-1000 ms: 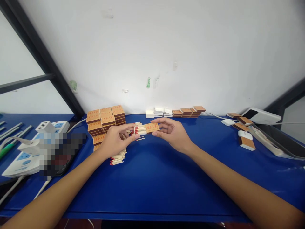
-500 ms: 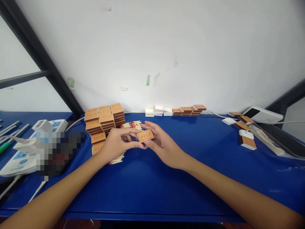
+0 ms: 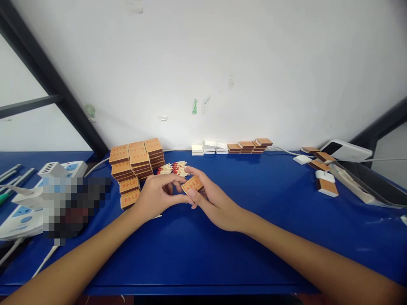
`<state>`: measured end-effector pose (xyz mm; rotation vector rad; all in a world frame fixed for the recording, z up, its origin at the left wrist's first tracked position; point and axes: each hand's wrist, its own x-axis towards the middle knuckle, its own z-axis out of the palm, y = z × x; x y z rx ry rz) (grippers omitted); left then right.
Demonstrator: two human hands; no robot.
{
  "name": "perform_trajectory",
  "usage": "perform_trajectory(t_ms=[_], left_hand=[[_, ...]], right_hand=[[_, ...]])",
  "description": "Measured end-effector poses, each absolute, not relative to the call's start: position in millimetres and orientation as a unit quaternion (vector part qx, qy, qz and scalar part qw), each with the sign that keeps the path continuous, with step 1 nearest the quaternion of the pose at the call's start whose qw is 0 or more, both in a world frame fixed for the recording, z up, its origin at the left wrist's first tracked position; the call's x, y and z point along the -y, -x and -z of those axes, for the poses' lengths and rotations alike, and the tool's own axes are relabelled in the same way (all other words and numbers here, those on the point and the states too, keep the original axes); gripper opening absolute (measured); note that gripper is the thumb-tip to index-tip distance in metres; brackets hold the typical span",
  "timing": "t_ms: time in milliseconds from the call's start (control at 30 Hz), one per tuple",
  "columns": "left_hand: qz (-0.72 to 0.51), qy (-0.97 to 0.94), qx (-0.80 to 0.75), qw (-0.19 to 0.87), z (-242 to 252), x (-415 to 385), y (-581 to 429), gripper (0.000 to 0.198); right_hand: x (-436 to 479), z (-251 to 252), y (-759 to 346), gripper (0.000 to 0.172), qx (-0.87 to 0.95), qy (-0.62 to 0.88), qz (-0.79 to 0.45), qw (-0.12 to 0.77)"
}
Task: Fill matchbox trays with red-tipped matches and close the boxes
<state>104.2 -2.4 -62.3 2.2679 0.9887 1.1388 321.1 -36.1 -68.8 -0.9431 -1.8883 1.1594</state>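
Between my two hands, above the blue table, is an orange matchbox point(image 3: 193, 184) with red print, tilted. My right hand point(image 3: 213, 200) grips it, thumb across its near side and fingers behind. My left hand point(image 3: 160, 195) closes on the box's left end with thumb and fingertips; its inner fingers are partly hidden. Just beyond the hands lie loose red-tipped matches point(image 3: 180, 168) in small heaps, and a few more show below my left wrist. Left of my left hand stand stacked matchboxes point(image 3: 140, 159), several layers high.
White box trays point(image 3: 210, 147) and more matchboxes point(image 3: 246, 147) line the wall. At right are scattered matchboxes point(image 3: 327, 187), a white power bank point(image 3: 348, 152) and a dark pouch point(image 3: 369, 182). A power strip point(image 3: 71, 169) with cables sits at left on the blue table point(image 3: 203, 254).
The matchbox has turned and tilted more in my fingers, its right end swinging up. Both hands stay around it, and the whole view has shifted slightly.
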Motion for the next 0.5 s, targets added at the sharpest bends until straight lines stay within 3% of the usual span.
perform_trajectory(t_ms=[133,300,400,500], left_hand=[[-0.41,-0.819,-0.357,0.182,63,3,-107,0.033],[-0.42,-0.841,-0.331,0.083,34,8,-99,0.036],[-0.402,-0.818,-0.406,0.068,-1,15,-70,0.038],[-0.416,-0.743,-0.524,-0.02,-25,21,-29,0.044]], right_hand=[[33,70,-323,0.066,0.748,0.378,-0.412,0.359],[25,58,-334,0.066,0.794,0.396,-0.279,0.368],[11,53,-349,0.065,0.792,0.435,-0.205,0.377],[-8,55,-369,0.059,0.786,0.46,-0.145,0.386]])
